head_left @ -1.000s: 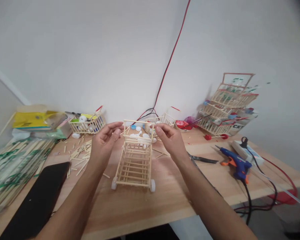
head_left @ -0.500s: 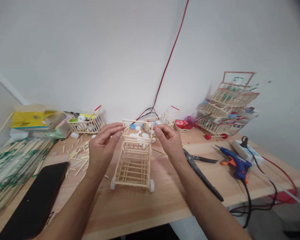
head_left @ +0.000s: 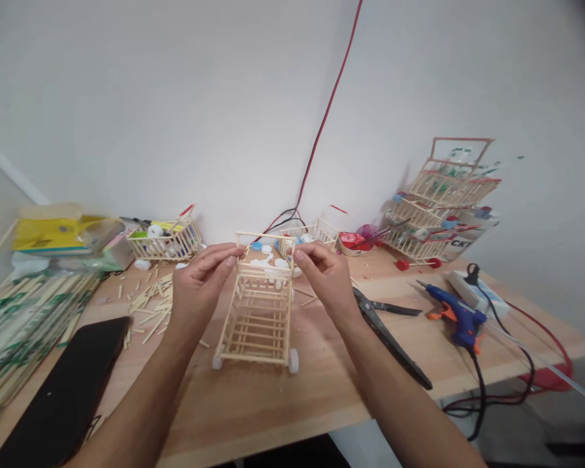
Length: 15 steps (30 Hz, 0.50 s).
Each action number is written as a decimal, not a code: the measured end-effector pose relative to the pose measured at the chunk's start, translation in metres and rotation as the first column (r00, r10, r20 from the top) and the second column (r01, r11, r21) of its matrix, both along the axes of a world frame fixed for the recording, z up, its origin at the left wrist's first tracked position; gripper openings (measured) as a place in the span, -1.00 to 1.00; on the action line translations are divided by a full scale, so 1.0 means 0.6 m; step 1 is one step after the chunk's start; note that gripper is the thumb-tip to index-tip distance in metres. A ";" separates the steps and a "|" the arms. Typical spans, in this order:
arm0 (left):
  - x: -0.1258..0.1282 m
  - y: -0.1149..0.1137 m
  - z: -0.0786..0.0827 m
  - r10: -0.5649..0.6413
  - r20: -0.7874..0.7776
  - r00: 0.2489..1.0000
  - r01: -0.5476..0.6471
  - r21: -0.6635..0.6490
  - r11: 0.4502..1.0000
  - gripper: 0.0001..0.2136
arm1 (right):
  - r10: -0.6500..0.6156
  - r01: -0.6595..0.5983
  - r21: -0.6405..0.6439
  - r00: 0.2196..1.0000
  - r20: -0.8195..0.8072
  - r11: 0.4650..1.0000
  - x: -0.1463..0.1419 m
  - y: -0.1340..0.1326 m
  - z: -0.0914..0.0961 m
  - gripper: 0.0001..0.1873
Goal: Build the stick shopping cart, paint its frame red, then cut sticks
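Observation:
A small cart built of thin wooden sticks (head_left: 260, 317) stands on white round wheels in front of me. Its raised handle frame (head_left: 266, 236) rises at the far end. My left hand (head_left: 202, 276) has its thumb and fingertips closed at the left upright of that frame. On the opposite side, my right hand (head_left: 324, 266) pinches the right upright. Behind the cart lie white and blue bottle caps (head_left: 266, 249), partly hidden by the frame.
Cut stick pieces (head_left: 153, 299) lie scattered at left, near a black phone (head_left: 61, 383) and wrapped stick bundles (head_left: 34, 325). Black-handled shears (head_left: 390, 335) and a blue glue gun (head_left: 455, 315) with cables lie at right. Stacked stick carts (head_left: 433, 208) stand behind them.
The whole view has shifted slightly, so everything sits a little further left. Both hands keep their hold at the cart's handle frame.

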State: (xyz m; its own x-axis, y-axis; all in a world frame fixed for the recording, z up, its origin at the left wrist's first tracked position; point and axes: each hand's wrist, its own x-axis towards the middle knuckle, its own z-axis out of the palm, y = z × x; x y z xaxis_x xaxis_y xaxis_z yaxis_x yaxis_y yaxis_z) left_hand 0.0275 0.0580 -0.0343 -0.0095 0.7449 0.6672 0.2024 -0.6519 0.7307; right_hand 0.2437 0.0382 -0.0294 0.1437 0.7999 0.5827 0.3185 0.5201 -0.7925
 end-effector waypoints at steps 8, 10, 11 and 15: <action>0.000 0.001 -0.001 -0.016 0.016 1.000 0.016 -0.015 1.000 -0.85 | 0.005 -0.005 0.013 1.000 0.027 1.000 -0.003 -0.003 0.007 -0.77; 0.000 -0.001 0.000 -0.024 0.028 0.999 0.025 -0.022 0.999 -0.86 | 0.014 -0.014 0.012 0.999 0.033 1.000 -0.003 -0.003 0.008 -0.78; 0.000 -0.001 0.001 -0.028 0.035 0.999 0.029 -0.027 0.999 -0.86 | 0.015 -0.016 0.012 0.999 0.035 1.000 -0.003 -0.003 0.008 -0.78; 0.002 0.001 0.002 -0.030 0.058 0.998 0.034 -0.062 0.998 -0.87 | 0.016 -0.015 -0.003 0.999 0.043 1.000 -0.003 -0.003 0.009 -0.77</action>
State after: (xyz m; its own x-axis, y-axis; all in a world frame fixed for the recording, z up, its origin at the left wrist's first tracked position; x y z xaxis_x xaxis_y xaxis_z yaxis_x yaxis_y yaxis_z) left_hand 0.0285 0.0586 -0.0329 -0.0218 0.7856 0.6184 0.1393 -0.6101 0.7800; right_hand 0.2418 0.0363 -0.0242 0.1059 0.8036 0.5856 0.3446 0.5228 -0.7797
